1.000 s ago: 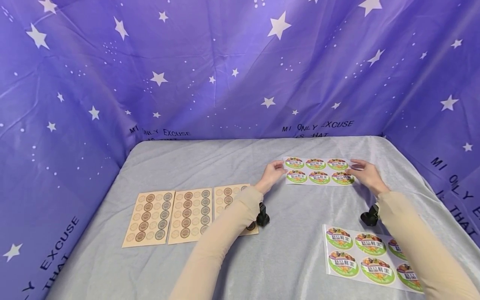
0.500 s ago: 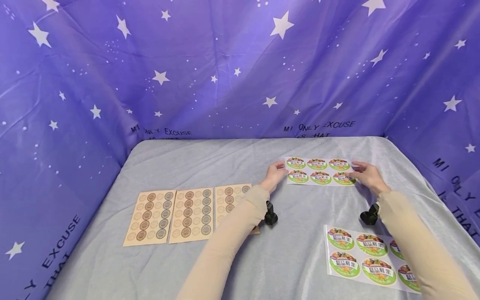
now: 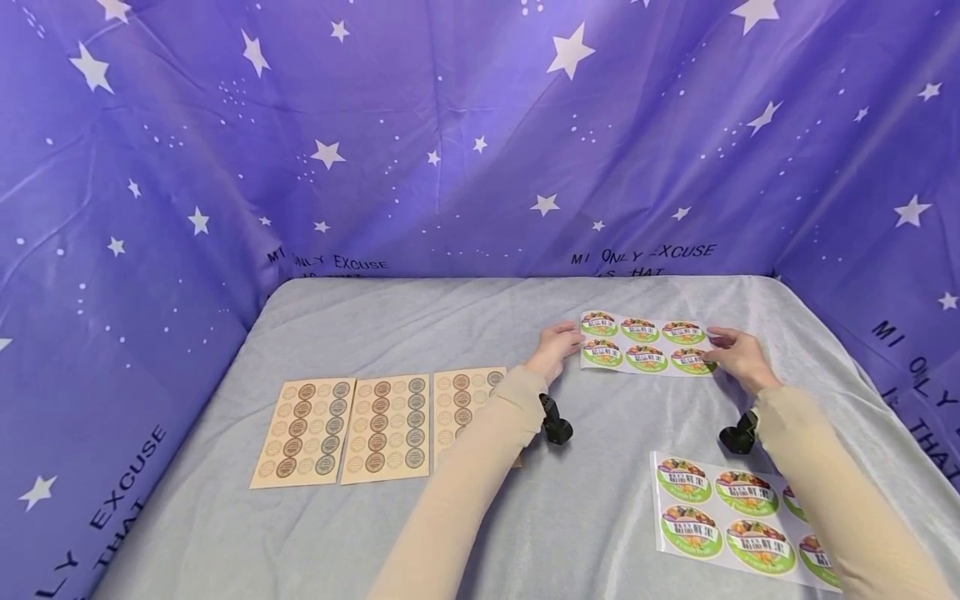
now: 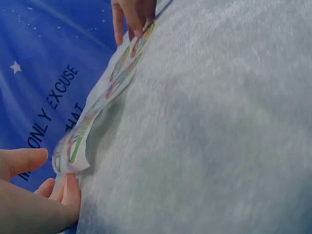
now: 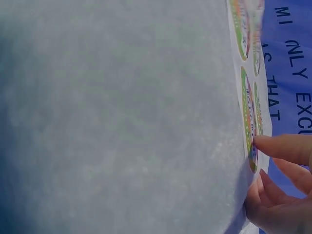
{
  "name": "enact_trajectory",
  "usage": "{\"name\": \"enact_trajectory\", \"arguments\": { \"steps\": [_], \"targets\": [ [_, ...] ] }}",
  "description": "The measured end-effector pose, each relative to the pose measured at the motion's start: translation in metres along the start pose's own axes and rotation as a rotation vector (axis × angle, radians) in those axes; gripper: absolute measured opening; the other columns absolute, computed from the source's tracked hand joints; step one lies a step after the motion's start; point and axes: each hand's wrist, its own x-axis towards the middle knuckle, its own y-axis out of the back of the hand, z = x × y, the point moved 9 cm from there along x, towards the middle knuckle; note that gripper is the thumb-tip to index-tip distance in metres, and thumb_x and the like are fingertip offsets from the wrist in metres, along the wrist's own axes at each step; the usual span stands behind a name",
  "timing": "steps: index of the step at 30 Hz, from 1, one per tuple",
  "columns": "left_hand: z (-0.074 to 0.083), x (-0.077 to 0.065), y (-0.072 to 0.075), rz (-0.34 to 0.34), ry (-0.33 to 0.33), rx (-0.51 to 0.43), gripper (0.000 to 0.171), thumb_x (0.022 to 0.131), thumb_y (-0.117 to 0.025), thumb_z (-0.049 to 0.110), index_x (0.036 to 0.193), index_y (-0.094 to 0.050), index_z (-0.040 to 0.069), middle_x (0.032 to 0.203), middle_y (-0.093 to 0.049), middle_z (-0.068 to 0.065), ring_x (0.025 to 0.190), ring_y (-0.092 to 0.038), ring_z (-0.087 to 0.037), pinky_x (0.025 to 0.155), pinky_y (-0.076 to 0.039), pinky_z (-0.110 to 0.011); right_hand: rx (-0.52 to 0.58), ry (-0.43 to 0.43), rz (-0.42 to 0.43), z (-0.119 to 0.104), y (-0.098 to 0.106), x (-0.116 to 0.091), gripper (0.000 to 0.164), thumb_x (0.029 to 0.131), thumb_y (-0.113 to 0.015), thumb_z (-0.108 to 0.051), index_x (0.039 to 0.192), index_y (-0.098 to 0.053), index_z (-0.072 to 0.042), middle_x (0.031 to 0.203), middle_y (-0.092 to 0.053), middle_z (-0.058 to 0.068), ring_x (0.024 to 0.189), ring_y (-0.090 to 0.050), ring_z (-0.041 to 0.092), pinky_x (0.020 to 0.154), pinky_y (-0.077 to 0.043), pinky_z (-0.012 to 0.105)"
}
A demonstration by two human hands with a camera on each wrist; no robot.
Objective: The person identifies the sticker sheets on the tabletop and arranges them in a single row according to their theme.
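A white sheet of oval fruit stickers (image 3: 643,345) lies toward the back right of the table, its left end bending up slightly. At that end is my left hand (image 3: 557,347); in the left wrist view its thumb (image 4: 24,161) is extended beside the sheet, and its fingertips (image 4: 71,187) touch the edge. My right hand (image 3: 742,357) pinches the opposite end, thumb on the printed face in the right wrist view, where the nearer stickers (image 5: 248,117) show edge-on.
A larger-looking fruit sticker sheet (image 3: 686,500) lies at the front right, partly under the right sleeve. Three tan sheets of round stickers (image 3: 303,433) lie in a row at the left, the last one partly hidden by the left sleeve. A purple starry curtain (image 3: 420,192) surrounds the table.
The held sheet has shifted slightly rightward in view, and its left end now bends up. My left hand has moved right with it; its fingertips have slid back to the edge. The right hand barely moved.
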Motion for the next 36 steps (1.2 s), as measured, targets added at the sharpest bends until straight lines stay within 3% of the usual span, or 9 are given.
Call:
{"name": "enact_trajectory", "arguments": {
  "steps": [5,10,14,17,21,24,31,36],
  "targets": [
    [0.047,-0.066,0.002,0.02,-0.046,0.031,0.041,0.07,-0.057,-0.012,0.108,-0.059,0.004,0.095,-0.064,-0.008,0.079,-0.061,-0.014,0.065,-0.052,-0.025,-0.006,0.009,0.005,-0.002,0.0,0.0,0.058,0.072,-0.059,0.003,0.124,-0.036,0.017,0.114,-0.044,0.039,0.069,-0.038,-0.012,0.059,-0.037,0.003],
    [0.096,-0.139,0.011,-0.011,-0.017,-0.003,0.042,0.069,-0.058,-0.015,0.106,-0.06,0.005,0.093,-0.063,-0.006,0.078,-0.059,-0.014,0.065,-0.051,-0.026,-0.003,0.011,0.016,-0.003,0.003,-0.001,0.059,0.071,-0.06,0.005,0.123,-0.037,0.018,0.103,-0.052,0.035,0.064,-0.04,-0.014,0.054,-0.041,0.008],
    [0.139,-0.208,0.018,0.005,0.033,-0.021,0.042,0.075,-0.056,-0.016,0.113,-0.057,0.002,0.103,-0.06,-0.014,0.093,-0.058,-0.024,0.079,-0.05,-0.034,0.068,-0.05,0.0,0.004,0.006,-0.001,0.061,0.071,-0.06,0.006,0.125,-0.035,0.016,0.077,-0.061,0.006,0.057,-0.045,-0.007,0.046,-0.043,0.016],
    [0.162,-0.244,0.021,0.013,0.035,-0.018,0.041,0.078,-0.052,-0.016,0.117,-0.053,-0.004,0.108,-0.057,-0.021,0.099,-0.056,-0.03,0.085,-0.048,-0.036,0.119,-0.084,-0.005,0.007,0.008,-0.001,0.061,0.073,-0.059,0.005,0.127,-0.033,0.016,0.067,-0.057,-0.013,0.055,-0.047,-0.004,0.044,-0.043,0.017],
    [0.166,-0.248,0.022,0.049,0.0,0.048,0.036,0.08,-0.052,-0.014,0.114,-0.054,-0.005,0.102,-0.06,-0.021,0.092,-0.06,-0.029,0.078,-0.051,-0.032,0.133,-0.086,0.008,0.007,0.012,-0.004,0.059,0.075,-0.06,-0.001,0.126,-0.034,0.016,0.066,-0.057,-0.016,0.058,-0.05,-0.006,0.05,-0.046,0.014],
    [0.156,-0.234,0.022,0.072,-0.024,0.079,0.032,0.079,-0.054,-0.012,0.11,-0.058,-0.003,0.094,-0.063,-0.017,0.084,-0.062,-0.024,0.07,-0.053,-0.029,0.143,-0.071,0.003,0.006,0.014,-0.006,0.058,0.077,-0.059,-0.004,0.125,-0.035,0.017,0.068,-0.058,-0.015,0.06,-0.052,-0.006,0.054,-0.046,0.012],
    [0.15,-0.232,0.026,0.042,0.017,0.007,0.033,0.075,-0.058,-0.014,0.105,-0.062,-0.001,0.088,-0.064,-0.015,0.081,-0.063,-0.024,0.068,-0.054,-0.03,0.098,-0.085,-0.03,0.006,0.017,-0.01,0.057,0.079,-0.06,-0.011,0.125,-0.037,0.015,0.071,-0.052,-0.022,0.063,-0.05,-0.007,0.058,-0.045,0.01],
    [0.148,-0.23,0.027,0.02,0.021,0.008,0.035,0.075,-0.058,-0.013,0.106,-0.061,0.001,0.087,-0.064,-0.014,0.079,-0.063,-0.024,0.067,-0.054,-0.029,0.15,-0.104,-0.058,0.004,0.016,-0.012,0.058,0.082,-0.058,-0.009,0.127,-0.033,0.015,0.072,-0.05,-0.027,0.064,-0.052,-0.007,0.06,-0.048,0.012]
  ]
}}
